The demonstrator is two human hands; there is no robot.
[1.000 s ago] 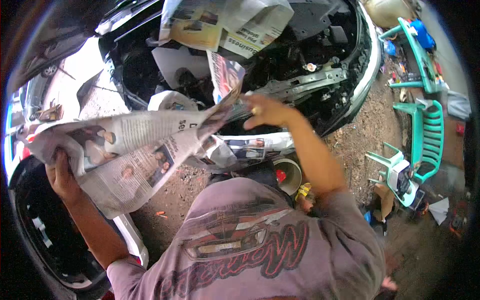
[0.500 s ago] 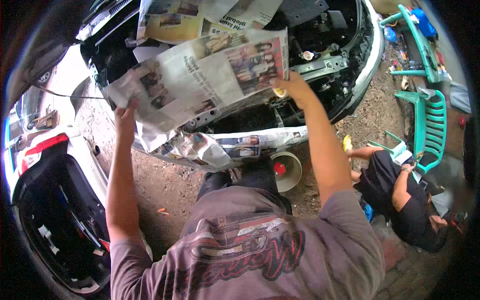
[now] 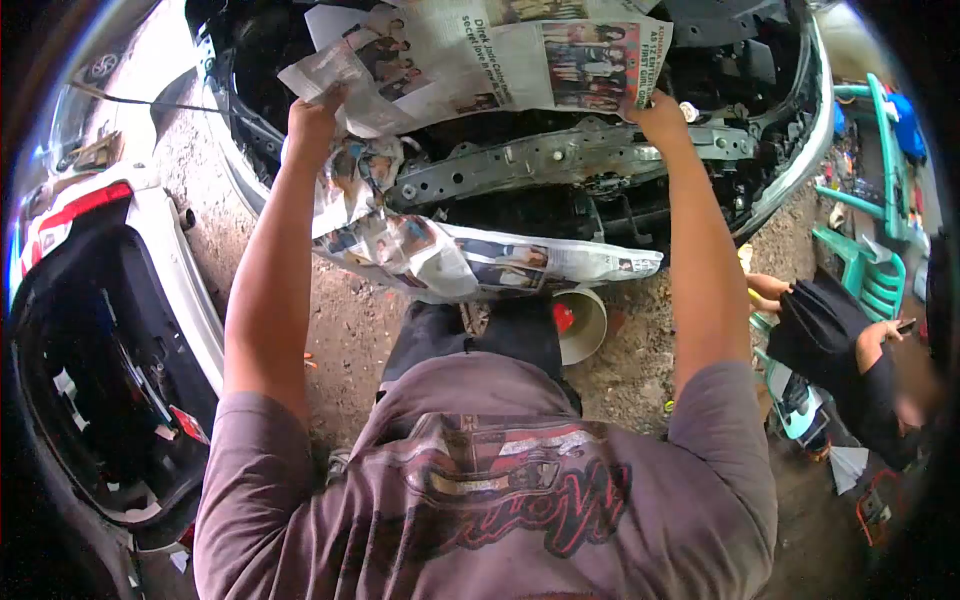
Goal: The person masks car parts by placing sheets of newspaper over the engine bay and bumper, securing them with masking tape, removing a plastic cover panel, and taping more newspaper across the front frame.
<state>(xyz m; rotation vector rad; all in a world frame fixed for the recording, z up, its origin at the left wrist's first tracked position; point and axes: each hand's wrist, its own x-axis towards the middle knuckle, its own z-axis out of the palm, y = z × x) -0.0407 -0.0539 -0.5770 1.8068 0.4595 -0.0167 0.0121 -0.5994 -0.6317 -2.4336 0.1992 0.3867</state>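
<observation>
A wide sheet of newspaper (image 3: 500, 65) is stretched between my two hands above the open engine bay of a car. My left hand (image 3: 314, 118) pinches its lower left corner. At the lower right corner, my right hand (image 3: 655, 115) grips the paper's edge. Just below the sheet runs a metal crossmember (image 3: 530, 155) with holes in it. More newspaper (image 3: 430, 250), crumpled on its left part, covers the car's front edge nearest my body. Parts of the engine bay are hidden beneath the held sheet.
A pale bucket (image 3: 585, 330) with something red inside stands by my legs. To the left lies a car tailgate-like panel (image 3: 110, 350). At right a person in black (image 3: 830, 335) sits near green plastic chairs (image 3: 875, 275) on the dirt ground.
The held newspaper has moved farther forward over the engine bay and levelled out, uncovering more of the crossmember. Both my arms have reached forward. The person at right has shifted posture.
</observation>
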